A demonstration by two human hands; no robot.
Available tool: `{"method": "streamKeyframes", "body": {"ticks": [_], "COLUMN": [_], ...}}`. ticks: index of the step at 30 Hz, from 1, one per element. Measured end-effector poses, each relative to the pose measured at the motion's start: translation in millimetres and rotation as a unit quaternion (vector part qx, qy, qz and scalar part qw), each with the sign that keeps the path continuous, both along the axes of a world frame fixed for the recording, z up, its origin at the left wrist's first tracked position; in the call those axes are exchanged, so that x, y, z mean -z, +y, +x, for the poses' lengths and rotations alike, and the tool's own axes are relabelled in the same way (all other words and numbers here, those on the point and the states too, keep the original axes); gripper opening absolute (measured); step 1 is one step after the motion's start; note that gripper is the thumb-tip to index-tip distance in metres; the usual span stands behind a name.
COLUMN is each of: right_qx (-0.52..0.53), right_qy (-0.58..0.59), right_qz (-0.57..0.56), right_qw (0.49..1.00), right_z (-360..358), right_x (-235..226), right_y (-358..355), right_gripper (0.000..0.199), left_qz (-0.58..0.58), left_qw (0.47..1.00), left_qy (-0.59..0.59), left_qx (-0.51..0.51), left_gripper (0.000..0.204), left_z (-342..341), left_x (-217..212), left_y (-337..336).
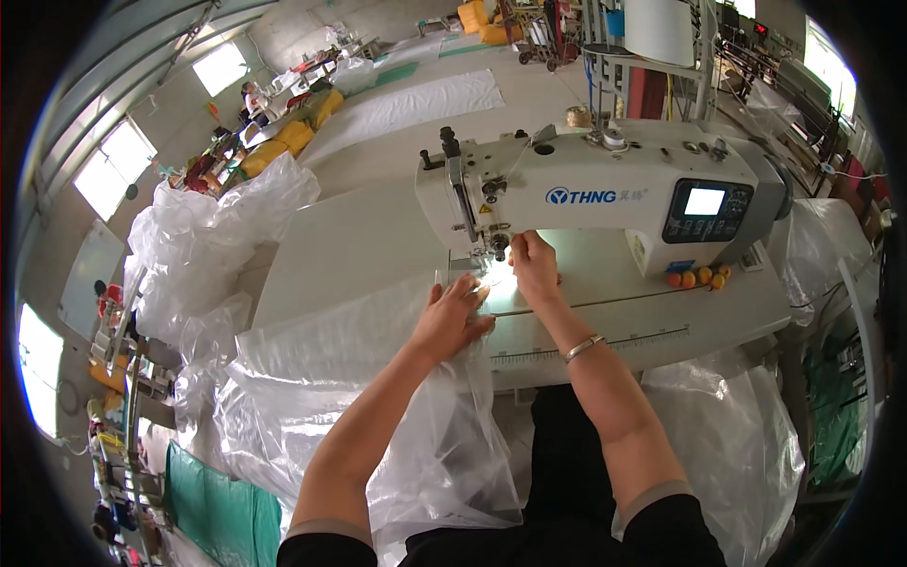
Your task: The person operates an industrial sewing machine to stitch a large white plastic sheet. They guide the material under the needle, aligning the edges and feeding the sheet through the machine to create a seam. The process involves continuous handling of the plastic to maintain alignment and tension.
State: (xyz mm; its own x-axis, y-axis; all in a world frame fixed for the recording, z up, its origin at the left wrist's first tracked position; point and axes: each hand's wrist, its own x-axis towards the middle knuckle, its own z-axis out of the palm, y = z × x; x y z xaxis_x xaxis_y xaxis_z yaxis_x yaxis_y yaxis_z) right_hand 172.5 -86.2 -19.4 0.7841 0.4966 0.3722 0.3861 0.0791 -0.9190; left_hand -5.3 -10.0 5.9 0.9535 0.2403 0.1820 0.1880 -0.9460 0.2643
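A white sewing machine (586, 180) stands on its pale table (605, 326), its lamp lighting the needle area. My left hand (449, 317) lies with fingers spread on clear plastic sheeting (378, 317), just left of the presser foot. Right beside the needle bar, my right hand (536, 269) is raised with its fingers pinched together. Whatever sits between those fingertips is too small or hidden to make out. The sheeting runs off the table's front edge and hangs over my lap.
Several small orange-yellow fruits (704, 277) rest by the machine's right base. Crumpled plastic (208, 246) is heaped to the left, with more plastic (727, 425) hanging at the right. A thread stand (652, 57) rises behind the machine. Other people sit far off at the left.
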Motion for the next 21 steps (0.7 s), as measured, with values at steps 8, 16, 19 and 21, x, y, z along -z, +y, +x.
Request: {"method": "streamKeyframes", "body": {"ticks": [8, 16, 19, 21], "right_qx": [0.002, -0.054, -0.108, -0.134], "right_qy": [-0.012, 0.053, 0.084, 0.106], "right_qz": [0.011, 0.048, 0.063, 0.033], "right_qw": [1.000, 0.996, 0.989, 0.985], "right_z": [-3, -32, -62, -88], "right_x": [0, -22, -27, -18], "right_y": [0, -45, -94, -137], "right_gripper": [0.019, 0.024, 0.023, 0.019], "left_qz": [-0.027, -0.063, -0.153, -0.175], "left_qw": [0.999, 0.997, 0.982, 0.977], "left_qy": [-0.024, -0.040, -0.110, -0.122], "left_qx": [-0.001, 0.000, 0.012, 0.011], "left_gripper": [0.052, 0.048, 0.048, 0.050], "left_z": [-6, 10, -11, -55], "left_x": [-2, 13, -5, -39], "left_y": [-4, 26, 7, -42]}}
